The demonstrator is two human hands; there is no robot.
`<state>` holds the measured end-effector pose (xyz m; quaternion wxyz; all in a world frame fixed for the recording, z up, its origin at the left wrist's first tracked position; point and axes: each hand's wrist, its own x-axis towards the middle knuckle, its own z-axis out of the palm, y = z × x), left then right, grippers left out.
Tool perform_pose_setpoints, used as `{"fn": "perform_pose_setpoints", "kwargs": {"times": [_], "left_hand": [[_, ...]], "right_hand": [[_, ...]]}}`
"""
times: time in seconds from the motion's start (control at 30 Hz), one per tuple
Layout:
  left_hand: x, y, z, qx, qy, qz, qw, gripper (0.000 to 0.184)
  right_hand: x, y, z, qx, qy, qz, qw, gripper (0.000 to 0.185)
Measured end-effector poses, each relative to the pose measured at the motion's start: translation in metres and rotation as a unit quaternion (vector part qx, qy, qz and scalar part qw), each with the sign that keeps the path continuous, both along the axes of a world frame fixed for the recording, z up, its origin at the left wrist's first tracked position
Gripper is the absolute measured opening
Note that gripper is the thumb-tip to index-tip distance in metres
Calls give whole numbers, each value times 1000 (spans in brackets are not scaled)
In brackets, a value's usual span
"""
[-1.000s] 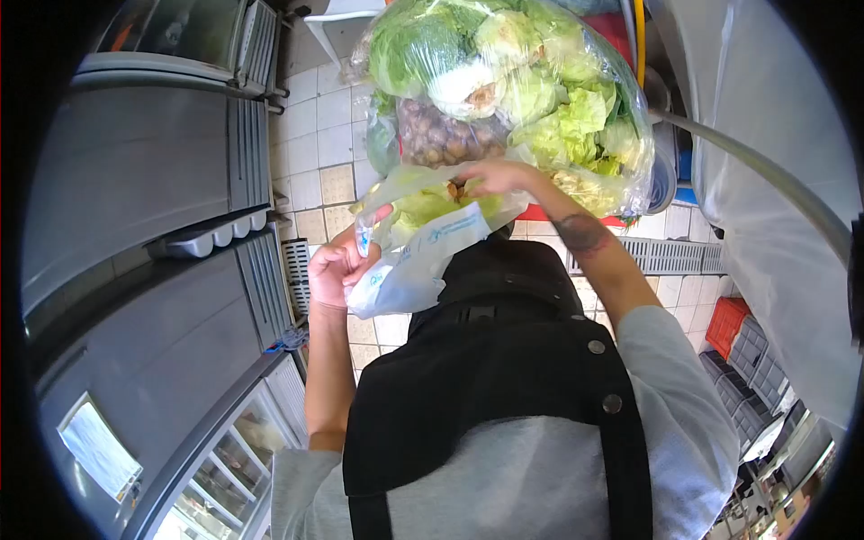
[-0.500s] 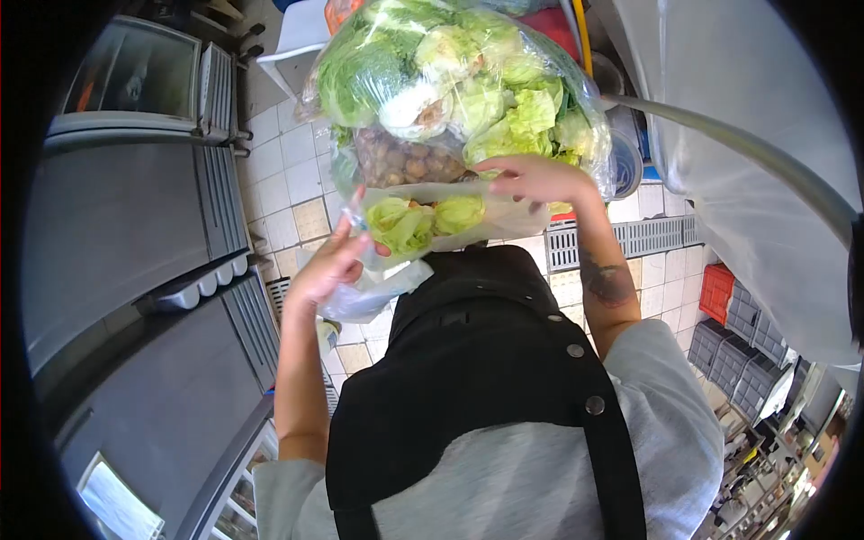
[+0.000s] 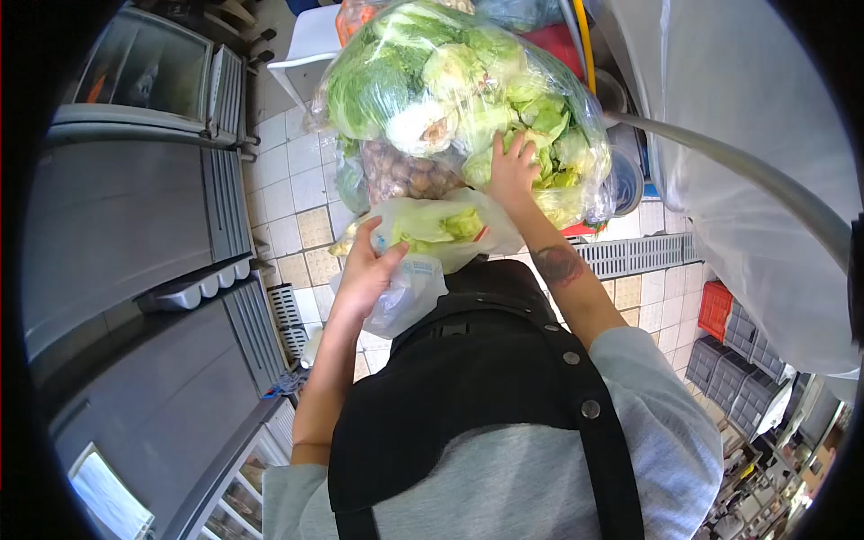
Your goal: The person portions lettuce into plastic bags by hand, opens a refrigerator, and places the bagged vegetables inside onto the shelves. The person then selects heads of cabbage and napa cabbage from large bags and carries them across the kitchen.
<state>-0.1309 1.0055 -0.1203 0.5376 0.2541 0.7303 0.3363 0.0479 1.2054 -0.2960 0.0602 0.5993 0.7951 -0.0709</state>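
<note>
A thin white plastic bag point(image 3: 411, 290) with light green lettuce point(image 3: 461, 225) inside lies against the front of my apron. My left hand point(image 3: 367, 277) grips its left side, thumb and fingers on the film. Beyond it sits a large clear bag of vegetables, with loose lettuce leaves point(image 3: 543, 112) at its right. My right hand point(image 3: 515, 173) reaches onto those leaves with fingers spread, touching them; whether any leaf is pinched is not visible. Cabbage-like heads point(image 3: 421, 128) and leafy greens point(image 3: 373, 88) fill the rest. Below them, brown round produce point(image 3: 409, 171) shows through clear film.
A white chair point(image 3: 310, 40) stands at the back left. Grey refrigerator-like units point(image 3: 126, 216) line the left side. A drain grate point(image 3: 639, 252) crosses the tiled floor on the right, near red and grey crates point(image 3: 717, 306). A curved pole point(image 3: 738, 144) spans the upper right.
My right hand has moved from the small bag's right end forward onto the lettuce leaves. My left hand has shifted right and now grips the bag, which has folded over its lettuce.
</note>
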Motion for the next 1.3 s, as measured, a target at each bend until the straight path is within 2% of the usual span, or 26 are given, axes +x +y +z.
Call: {"fn": "perform_pose_setpoints", "kwargs": {"times": [0.03,0.07,0.13,0.17,0.23,0.27,0.37,0.4,0.47,0.53,0.57,0.63,0.67,0.73,0.77,0.8,0.83,0.87,0.9,0.93,1.0,1.03,1.07,1.17,1.2,1.3], "left_hand": [[2,-3,-8,-7,73,10,997,62],[2,-7,-15,-4,63,44,997,65],[-2,-16,-24,2,42,112,993,71],[-6,-23,-28,-1,18,138,990,71],[-16,-36,-34,-7,-30,191,981,71],[-17,-40,-34,-18,-120,224,967,66],[-27,-50,-34,-89,-222,48,970,56],[-10,-42,-24,-93,-197,40,975,51],[5,-35,-26,-38,-162,12,986,53],[16,-25,-34,41,-115,2,992,58],[15,-23,-42,31,-67,-5,997,59],[14,-17,-43,13,32,-17,999,60],[12,-17,-39,-3,-10,-22,1000,61],[13,-9,3,-37,-94,-31,994,62],[9,-9,6,-35,-124,-53,990,62],[1,-8,8,-34,-154,-73,985,62],[-3,-8,8,-34,-185,-93,978,63],[-4,-8,7,-24,-197,-61,978,64],[-3,-9,6,-13,-210,-27,977,65],[-3,-9,4,-2,-222,7,975,66],[-5,-16,-22,-21,-222,85,971,65],[-7,-19,-29,-29,-221,122,967,65],[-10,-21,-29,-71,-192,75,976,61],[-4,-32,-39,-66,-242,0,968,55],[3,-27,-24,-22,-262,13,965,58],[7,-12,-6,21,-222,42,974,64]], "right_hand": [[1,-7,-8,31,-39,14,999,104],[6,-9,-15,46,-34,35,998,88],[9,-11,-16,97,-77,84,989,68],[8,-11,-16,123,-99,108,982,59],[-2,-14,-12,115,-106,106,982,57],[-5,-15,-9,111,-111,105,982,56],[-6,-16,-25,138,-67,79,985,58],[-4,-15,-28,131,-59,82,986,60],[3,-13,-31,116,-44,88,988,63],[13,-7,-9,9,7,88,996,72],[20,-4,5,-44,32,87,995,76],[30,0,24,-53,95,75,991,81],[34,3,28,-58,127,70,988,83],[48,15,25,-23,158,63,985,85],[54,20,24,-7,173,60,983,85],[56,21,41,-38,189,11,981,85],[65,28,37,-13,245,-1,969,86],[78,39,28,9,299,-14,954,87],[91,51,23,31,351,-26,935,88],[102,64,24,-41,456,-86,885,85],[128,82,28,-191,625,-178,736,78],[141,88,29,-263,690,-207,642,73],[149,94,28,-328,743,-233,535,68],[158,82,32,-381,824,-199,370,59],[155,73,37,-391,831,-180,352,61],[141,48,36,-450,817,-142,331,60]]}}
